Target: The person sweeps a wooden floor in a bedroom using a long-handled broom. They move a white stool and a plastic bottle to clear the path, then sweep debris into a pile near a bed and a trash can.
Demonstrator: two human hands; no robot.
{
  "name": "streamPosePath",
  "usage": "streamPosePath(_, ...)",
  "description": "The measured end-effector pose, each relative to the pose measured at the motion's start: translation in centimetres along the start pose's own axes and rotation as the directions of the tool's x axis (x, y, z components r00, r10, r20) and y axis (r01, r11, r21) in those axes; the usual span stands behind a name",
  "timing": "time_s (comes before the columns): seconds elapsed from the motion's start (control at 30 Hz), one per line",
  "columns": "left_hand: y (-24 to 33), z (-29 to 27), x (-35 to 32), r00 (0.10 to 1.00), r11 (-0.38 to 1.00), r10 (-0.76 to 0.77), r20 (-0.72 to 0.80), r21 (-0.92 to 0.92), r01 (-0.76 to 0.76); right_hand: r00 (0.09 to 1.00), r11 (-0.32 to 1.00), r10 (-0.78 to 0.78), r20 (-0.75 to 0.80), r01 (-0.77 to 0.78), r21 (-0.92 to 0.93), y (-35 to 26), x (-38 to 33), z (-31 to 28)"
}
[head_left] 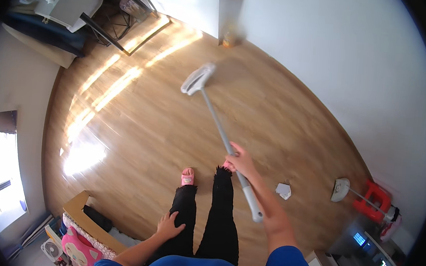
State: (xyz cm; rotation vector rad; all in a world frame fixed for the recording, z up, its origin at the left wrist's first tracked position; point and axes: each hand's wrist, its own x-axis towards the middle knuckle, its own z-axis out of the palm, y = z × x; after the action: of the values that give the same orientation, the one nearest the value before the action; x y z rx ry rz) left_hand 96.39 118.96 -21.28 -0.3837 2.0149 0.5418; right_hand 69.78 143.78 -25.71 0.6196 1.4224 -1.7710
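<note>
My right hand (241,161) is wrapped around the grey pole of a long-handled mop (214,115). The mop reaches forward and a little left, and its white head (198,79), blurred by motion, is near the far part of the wooden floor. Its pale grip end (252,206) passes beside my right forearm. My left hand (169,225) lies on my left thigh with the fingers apart, holding nothing. A small white angular piece (283,190) lies on the floor to the right of my feet; what it is I cannot make out.
A desk with dark metal legs (105,34) stands far left. An orange item (229,38) sits by the far wall corner. At right, a white-headed tool (340,190) lies near a red stool (373,201). A cardboard box (78,203) and pink cushion (79,250) are at lower left.
</note>
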Motion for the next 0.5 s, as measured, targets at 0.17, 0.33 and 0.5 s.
streamPosePath(0.17,4.2,-1.3,0.8,0.989,0.990,0.011,-0.147,0.144,0.011,0.981,0.914,-0.087,0.173,0.148,-0.377,-2.5,8.8,6.4)
streamPosePath(0.33,4.4,-3.2,3.1,0.987,0.992,0.019,-0.158,0.128,0.002,0.967,0.948,-0.014,0.254,0.093,-0.304,-5.9,16.8,13.8)
streamPosePath(0.5,4.2,-8.4,5.7,0.995,0.997,-0.001,-0.096,0.081,0.009,0.977,0.948,-0.002,0.214,0.070,-0.312,-7.8,25.0,17.7)
